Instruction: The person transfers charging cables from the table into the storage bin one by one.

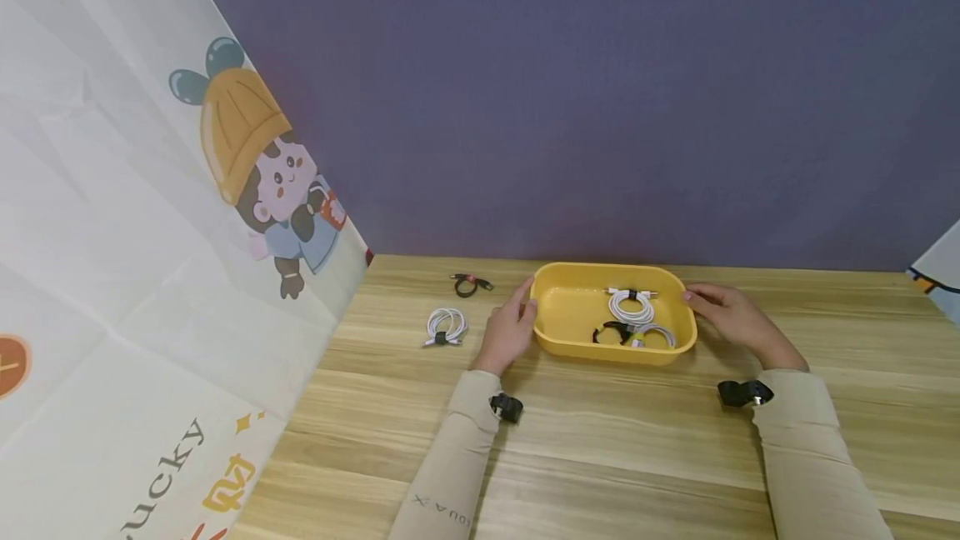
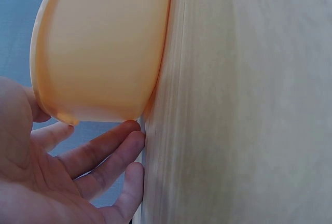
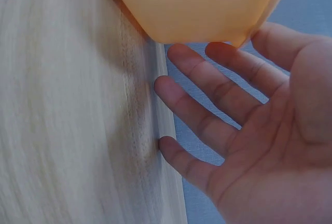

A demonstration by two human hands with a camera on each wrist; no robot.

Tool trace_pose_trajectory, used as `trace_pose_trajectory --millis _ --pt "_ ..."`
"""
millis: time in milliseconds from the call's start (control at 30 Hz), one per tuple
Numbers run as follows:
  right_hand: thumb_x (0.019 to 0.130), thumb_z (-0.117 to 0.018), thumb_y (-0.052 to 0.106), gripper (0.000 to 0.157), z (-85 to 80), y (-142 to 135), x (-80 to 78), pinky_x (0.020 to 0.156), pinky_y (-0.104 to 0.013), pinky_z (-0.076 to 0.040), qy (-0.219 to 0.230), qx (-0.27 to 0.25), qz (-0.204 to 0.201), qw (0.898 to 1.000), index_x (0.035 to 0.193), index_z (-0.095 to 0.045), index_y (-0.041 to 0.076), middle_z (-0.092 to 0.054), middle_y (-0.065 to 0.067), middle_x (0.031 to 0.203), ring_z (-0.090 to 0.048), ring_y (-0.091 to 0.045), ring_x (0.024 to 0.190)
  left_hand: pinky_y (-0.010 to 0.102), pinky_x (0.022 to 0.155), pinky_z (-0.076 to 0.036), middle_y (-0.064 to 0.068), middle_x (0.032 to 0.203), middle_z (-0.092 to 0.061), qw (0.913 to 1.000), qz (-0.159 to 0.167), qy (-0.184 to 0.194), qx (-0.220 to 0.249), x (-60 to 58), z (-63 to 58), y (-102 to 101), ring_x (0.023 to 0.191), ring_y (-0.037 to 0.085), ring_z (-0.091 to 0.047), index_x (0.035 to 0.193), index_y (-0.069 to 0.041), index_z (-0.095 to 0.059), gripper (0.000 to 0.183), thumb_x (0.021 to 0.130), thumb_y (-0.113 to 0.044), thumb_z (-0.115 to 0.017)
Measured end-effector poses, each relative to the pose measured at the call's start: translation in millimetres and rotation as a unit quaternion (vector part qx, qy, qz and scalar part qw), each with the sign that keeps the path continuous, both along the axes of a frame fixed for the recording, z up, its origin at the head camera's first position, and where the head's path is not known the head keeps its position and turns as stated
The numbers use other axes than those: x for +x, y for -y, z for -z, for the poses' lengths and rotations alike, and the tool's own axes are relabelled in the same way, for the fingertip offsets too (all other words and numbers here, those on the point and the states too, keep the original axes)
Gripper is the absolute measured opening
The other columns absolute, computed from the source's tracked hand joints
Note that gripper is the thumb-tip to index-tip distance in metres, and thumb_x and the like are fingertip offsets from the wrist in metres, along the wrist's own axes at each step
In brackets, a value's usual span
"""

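A yellow plastic bin [image 1: 566, 352] with rounded corners sits on the table. My left hand [image 1: 507, 332] pinches its left end, thumb over the rim and fingers along the outer wall, as the left wrist view shows. At the opposite end my right hand [image 1: 738, 322] pinches the rim between thumb and index finger; its other fingers [image 3: 197, 115] spread out straight. Inside the bin, toward the right, lie a coiled white cable [image 1: 632, 307] with a black tie, a small black cable [image 1: 611, 333] and a coiled grey cable [image 1: 660, 333].
Left of the bin, on the wooden table [image 1: 600, 457], lie a black cable [image 1: 468, 284] and a bundled white cable [image 1: 446, 327]. A dark blue-grey panel [image 1: 585, 107] stands along the back. A white printed sheet [image 1: 97, 190] hangs at the left.
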State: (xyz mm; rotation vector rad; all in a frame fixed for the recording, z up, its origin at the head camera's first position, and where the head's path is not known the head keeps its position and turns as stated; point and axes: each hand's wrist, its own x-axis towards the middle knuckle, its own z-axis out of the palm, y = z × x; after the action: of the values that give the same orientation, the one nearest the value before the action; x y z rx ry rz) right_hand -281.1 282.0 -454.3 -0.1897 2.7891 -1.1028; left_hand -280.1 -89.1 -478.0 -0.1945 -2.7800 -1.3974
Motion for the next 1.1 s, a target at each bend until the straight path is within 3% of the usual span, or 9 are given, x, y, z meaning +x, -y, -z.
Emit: trace_pose_trajectory --millis 600,833,933,1100 --pt "0.109 -0.041 0.048 0.068 -1.3 -0.3 1.4 0.109 -0.072 -0.034 0.028 -0.016 0.006 0.999 0.15 -0.045 -0.007 -0.04 -0.037 0.153 -0.036 -0.058 0.141 0.045 0.085 -0.055 0.005 0.101 -0.074 1.0 0.0 0.005 0.0 -1.5 2.0 0.1 0.083 0.02 -0.065 0.158 -0.04 -0.038 0.049 0.109 -0.034 -0.044" --pt "0.109 -0.041 0.049 0.07 -1.3 0.2 1.6 0.11 -0.071 -0.034 0.037 -0.021 0.006 0.999 0.151 -0.042 -0.007 -0.038 -0.037 0.154 -0.035 -0.058 0.142 0.05 0.093 -0.054 0.007 0.112 -0.075 0.9998 0.002 0.017 0.001 -1.8 1.6 0.8 0.093 0.024 -0.069 0.158 -0.042 -0.036 0.049 0.109 -0.036 -0.043" --pt "0.109 -0.041 0.049 0.07 -1.6 0.0 1.6 0.11 -0.071 -0.033 0.039 -0.023 0.006 0.999 0.152 -0.041 -0.007 -0.038 -0.037 0.154 -0.035 -0.058 0.142 0.05 0.091 -0.055 0.009 0.115 -0.075 0.9997 0.008 0.023 0.001 -1.2 0.2 1.8 0.088 0.022 -0.069 0.158 -0.042 -0.035 0.049 0.11 -0.037 -0.042" --pt "0.109 -0.04 0.049 0.07 -2.9 0.2 2.2 0.11 -0.071 -0.034 0.041 -0.025 0.004 0.999 0.152 -0.04 -0.007 -0.038 -0.037 0.154 -0.035 -0.058 0.141 0.041 0.078 -0.057 0.009 0.11 -0.076 0.999 0.032 0.027 0.017 -3.0 -2.1 7.3 0.066 0.017 -0.068 0.159 -0.04 -0.035 0.05 0.109 -0.038 -0.043"
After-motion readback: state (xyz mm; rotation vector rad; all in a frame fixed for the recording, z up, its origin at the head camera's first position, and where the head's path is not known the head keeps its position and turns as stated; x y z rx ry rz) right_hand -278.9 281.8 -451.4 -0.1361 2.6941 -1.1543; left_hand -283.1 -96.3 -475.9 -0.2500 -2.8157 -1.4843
